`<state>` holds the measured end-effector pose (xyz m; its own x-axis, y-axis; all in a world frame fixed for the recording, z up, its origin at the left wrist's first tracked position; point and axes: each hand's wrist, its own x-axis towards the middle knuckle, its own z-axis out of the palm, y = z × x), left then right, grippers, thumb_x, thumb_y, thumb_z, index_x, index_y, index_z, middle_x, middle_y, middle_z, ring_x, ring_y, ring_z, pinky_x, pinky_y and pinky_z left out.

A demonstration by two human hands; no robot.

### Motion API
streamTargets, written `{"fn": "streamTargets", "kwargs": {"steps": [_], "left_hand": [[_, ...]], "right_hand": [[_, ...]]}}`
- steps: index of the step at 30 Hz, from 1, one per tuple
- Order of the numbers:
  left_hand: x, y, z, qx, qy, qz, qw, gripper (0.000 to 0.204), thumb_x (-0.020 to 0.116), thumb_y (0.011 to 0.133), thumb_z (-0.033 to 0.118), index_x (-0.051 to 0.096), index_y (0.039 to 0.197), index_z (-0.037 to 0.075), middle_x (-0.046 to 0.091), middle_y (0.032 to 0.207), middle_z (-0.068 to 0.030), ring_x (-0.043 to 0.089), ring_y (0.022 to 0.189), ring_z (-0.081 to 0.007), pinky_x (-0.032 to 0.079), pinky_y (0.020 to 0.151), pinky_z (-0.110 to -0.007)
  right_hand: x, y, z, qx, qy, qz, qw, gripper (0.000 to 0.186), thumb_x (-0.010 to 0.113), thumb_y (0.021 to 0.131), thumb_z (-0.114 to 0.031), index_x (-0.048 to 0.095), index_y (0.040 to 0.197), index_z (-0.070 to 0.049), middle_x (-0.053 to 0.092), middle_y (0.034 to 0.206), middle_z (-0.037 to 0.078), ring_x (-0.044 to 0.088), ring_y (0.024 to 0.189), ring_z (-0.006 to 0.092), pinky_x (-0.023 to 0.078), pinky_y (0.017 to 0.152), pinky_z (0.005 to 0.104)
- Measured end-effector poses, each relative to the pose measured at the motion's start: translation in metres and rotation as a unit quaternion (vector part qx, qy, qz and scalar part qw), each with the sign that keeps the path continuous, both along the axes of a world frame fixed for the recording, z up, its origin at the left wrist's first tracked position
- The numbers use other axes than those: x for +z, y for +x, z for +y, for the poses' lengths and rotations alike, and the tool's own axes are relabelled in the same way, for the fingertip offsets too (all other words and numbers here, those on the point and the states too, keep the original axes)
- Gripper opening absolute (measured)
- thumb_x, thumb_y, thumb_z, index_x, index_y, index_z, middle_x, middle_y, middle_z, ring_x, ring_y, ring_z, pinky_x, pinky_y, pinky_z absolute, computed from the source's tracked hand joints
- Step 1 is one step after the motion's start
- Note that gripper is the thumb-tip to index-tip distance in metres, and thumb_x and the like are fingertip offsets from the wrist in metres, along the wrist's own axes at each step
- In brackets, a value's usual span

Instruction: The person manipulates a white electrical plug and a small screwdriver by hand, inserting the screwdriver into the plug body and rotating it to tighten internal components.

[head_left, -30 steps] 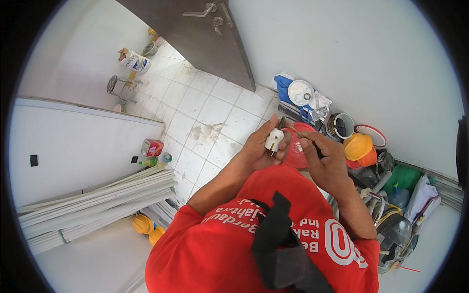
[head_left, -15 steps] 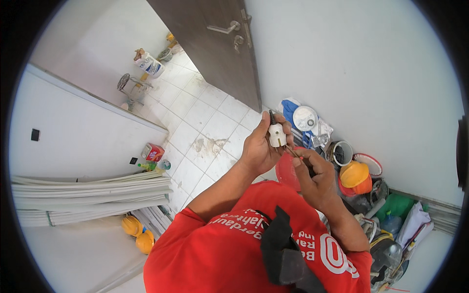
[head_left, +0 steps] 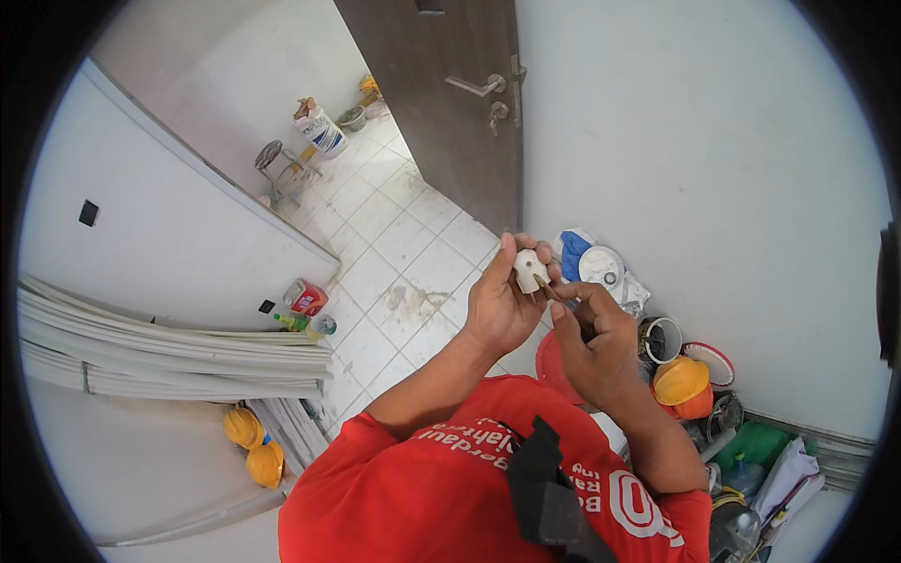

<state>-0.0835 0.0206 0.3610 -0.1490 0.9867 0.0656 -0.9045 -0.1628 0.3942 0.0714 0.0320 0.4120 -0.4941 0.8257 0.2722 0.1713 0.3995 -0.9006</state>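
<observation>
A white electrical plug (head_left: pixel 528 266) sits upright in front of my chest, its pins pointing down toward me. The fingers and thumb of my left hand (head_left: pixel 495 302) are wrapped round its sides. My right hand (head_left: pixel 603 342) is closed in a pinch just right of and below the plug. From its fingertips a thin, rod-like thing (head_left: pixel 550 292) reaches to the plug's lower edge by the pins. Its other end is hidden in my palm, and its kind is too small to make out.
Beyond my hands stands a dark door (head_left: pixel 460 122) above a dusty tiled floor (head_left: pixel 385 272). To the right, along the wall, lie a red bucket (head_left: pixel 556 366), a white round lid (head_left: pixel 602 267) and yellow helmet (head_left: pixel 680 380). White pipes (head_left: pixel 178 352) are stacked at left.
My view has shifted, so the door and floor sit further right. The plug has tipped in my left hand, and its dark cord end no longer shows. The thin thing now overlaps the plug's lower edge.
</observation>
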Motion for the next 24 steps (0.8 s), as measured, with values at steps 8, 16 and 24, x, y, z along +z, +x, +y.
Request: {"fn": "streamTargets", "kwargs": {"steps": [8,16,24], "left_hand": [[0.002,0.0,-0.005,0.0,0.01,0.031,0.999,0.034,0.04,0.107,0.045,0.055,0.11,0.014,0.056,0.103,-0.0048,0.061,0.098,-0.0212,0.055,0.071,-0.034],[0.002,0.008,-0.007,0.025,0.027,0.097,0.995,0.038,0.039,0.107,0.044,0.054,0.114,0.011,0.056,0.105,-0.0063,0.06,0.1,-0.0215,0.055,0.073,-0.033],[0.004,0.013,-0.012,0.048,0.044,0.257,0.964,0.042,0.039,0.108,0.042,0.054,0.119,0.004,0.056,0.106,-0.0077,0.058,0.098,-0.0186,0.049,0.079,-0.033]], "right_hand": [[0.007,-0.002,0.0,-0.016,0.027,-0.003,0.999,0.015,0.067,0.091,-0.006,0.067,0.104,0.003,0.063,0.062,0.012,0.054,0.049,0.0107,0.041,0.048,0.0282],[0.01,0.004,-0.001,-0.034,0.048,-0.019,0.998,0.014,0.069,0.09,-0.005,0.071,0.101,0.003,0.069,0.074,0.016,0.061,0.052,0.0177,0.046,0.051,0.0299],[0.019,0.018,-0.002,-0.028,0.087,-0.02,0.996,0.011,0.069,0.088,-0.005,0.071,0.096,0.002,0.07,0.078,0.018,0.065,0.055,0.0275,0.048,0.052,0.0327]]}}
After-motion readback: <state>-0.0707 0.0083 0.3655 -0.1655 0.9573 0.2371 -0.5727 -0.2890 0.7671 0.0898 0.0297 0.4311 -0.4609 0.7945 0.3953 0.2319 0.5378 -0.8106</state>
